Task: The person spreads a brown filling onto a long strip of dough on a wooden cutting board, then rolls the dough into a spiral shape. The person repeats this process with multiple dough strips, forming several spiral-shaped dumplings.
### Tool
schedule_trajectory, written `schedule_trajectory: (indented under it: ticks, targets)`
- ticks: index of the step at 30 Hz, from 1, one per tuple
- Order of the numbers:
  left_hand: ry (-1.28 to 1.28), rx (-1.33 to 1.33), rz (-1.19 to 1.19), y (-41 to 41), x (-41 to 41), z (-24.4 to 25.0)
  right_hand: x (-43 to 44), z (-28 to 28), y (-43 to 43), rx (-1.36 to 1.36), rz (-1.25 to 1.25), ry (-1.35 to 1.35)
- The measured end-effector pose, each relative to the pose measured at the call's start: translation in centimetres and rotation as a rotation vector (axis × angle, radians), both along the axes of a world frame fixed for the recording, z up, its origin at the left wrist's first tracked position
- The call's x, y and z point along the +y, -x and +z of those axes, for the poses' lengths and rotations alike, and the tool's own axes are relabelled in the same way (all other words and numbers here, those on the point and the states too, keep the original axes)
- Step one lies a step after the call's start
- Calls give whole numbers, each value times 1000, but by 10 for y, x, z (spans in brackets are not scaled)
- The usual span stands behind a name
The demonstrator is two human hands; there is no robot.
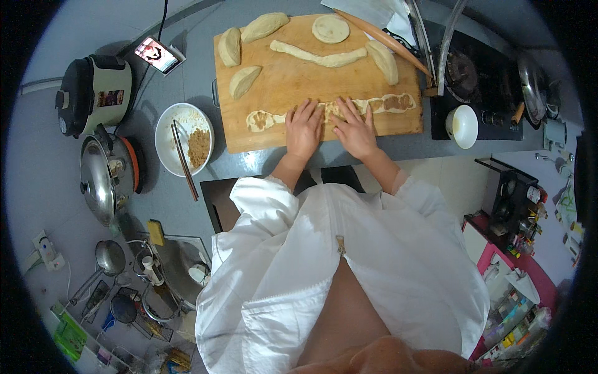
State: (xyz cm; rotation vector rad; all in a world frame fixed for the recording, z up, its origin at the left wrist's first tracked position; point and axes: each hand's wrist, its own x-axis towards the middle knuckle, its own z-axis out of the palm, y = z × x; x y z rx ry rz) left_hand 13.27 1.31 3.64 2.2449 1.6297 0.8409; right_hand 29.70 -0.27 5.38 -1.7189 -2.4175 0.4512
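Observation:
A long flattened dough strip with brown filling (395, 103) lies across the near part of the wooden board (266, 100). My left hand (304, 125) rests flat on the middle of this strip, fingers pointing away from me. Just to its right, my right hand (356, 128) presses on the strip with its fingers spread. Farther back lie a plain dough rope (322, 59), a round flat dough disc (331, 28) and several dough pieces (265, 26). A wooden rolling pin (385, 41) lies slantwise over the board's back right corner.
Left of the board stands a white bowl (163, 140) with brown filling and chopsticks (185, 161). Beyond are a lit phone (158, 55), an electric cooker (105, 93) and a lidded pot (105, 177). A small white bowl (462, 127) stands right, by the black cooktop (500, 93).

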Motion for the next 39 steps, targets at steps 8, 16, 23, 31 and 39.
schedule_trajectory:
  ticks: [8,16,23,31,39]
  targets:
    - [469,178,-61,-17,55,15,-10,-11,2,736,-527,256]
    - [747,-21,-189,-10,74,5,-23,-50,12,751,-670,243]
    - [766,-80,-206,-4,77,-11,-10,-20,31,464,-704,246]
    - [704,-59,-205,-6,76,-7,-2,-27,40,323,-665,97]
    - [170,-12,-101,-9,31,24,17,-10,24,62,-398,-31]
